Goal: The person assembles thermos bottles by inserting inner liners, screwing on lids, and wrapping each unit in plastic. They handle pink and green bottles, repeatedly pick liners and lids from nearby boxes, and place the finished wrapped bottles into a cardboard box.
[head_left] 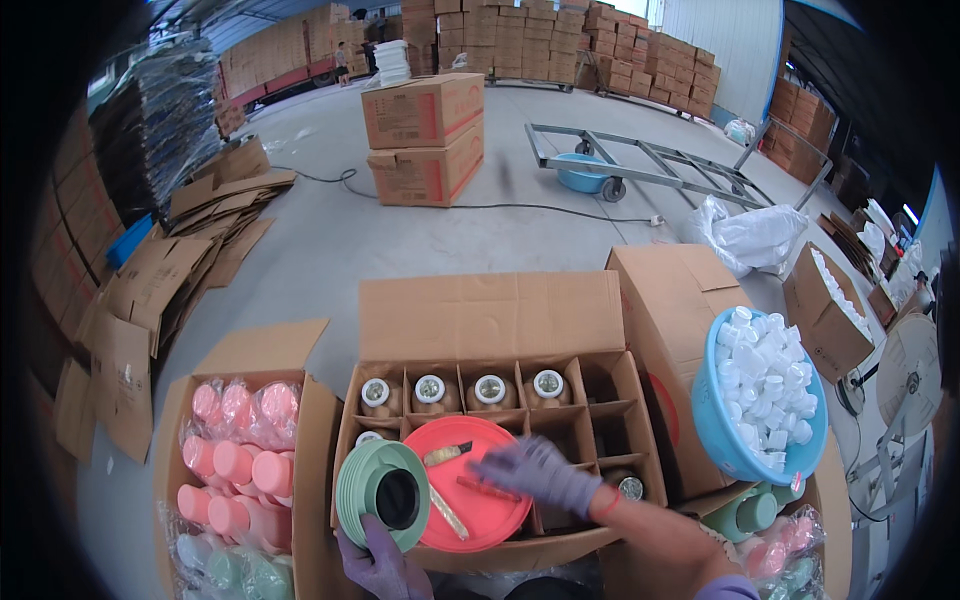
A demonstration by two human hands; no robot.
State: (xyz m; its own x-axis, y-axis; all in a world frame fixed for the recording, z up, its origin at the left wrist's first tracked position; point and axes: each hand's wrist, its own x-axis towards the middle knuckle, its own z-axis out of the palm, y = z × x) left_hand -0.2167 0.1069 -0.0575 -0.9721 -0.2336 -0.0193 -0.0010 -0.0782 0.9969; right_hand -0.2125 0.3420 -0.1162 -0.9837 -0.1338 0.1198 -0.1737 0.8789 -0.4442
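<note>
My left hand (380, 568), in a purple glove, grips the lower edge of a stack of round green plastic pieces (357, 487) with a dark round centre. Beside the stack, a round pink plastic lid or plate (440, 520) lies over the divided carton (640, 425). On the pink disc rest a short tool with a dark end (447, 454), a pale stick (449, 514) and a red strip (487, 488). My right hand (540, 475), gloved in purple, hovers over the disc's right side, fingers stretched out. Glass jars with white-rimmed mouths (490, 390) stand in the carton's compartments.
A blue basin (708, 410) of white caps sits on a carton at right. Pink and green plastic cups or lids (235, 465) fill the left carton; similar ones (755, 515) lie lower right. Beyond are flattened cardboard (150, 285), two stacked boxes (425, 150) and a metal trolley (650, 165).
</note>
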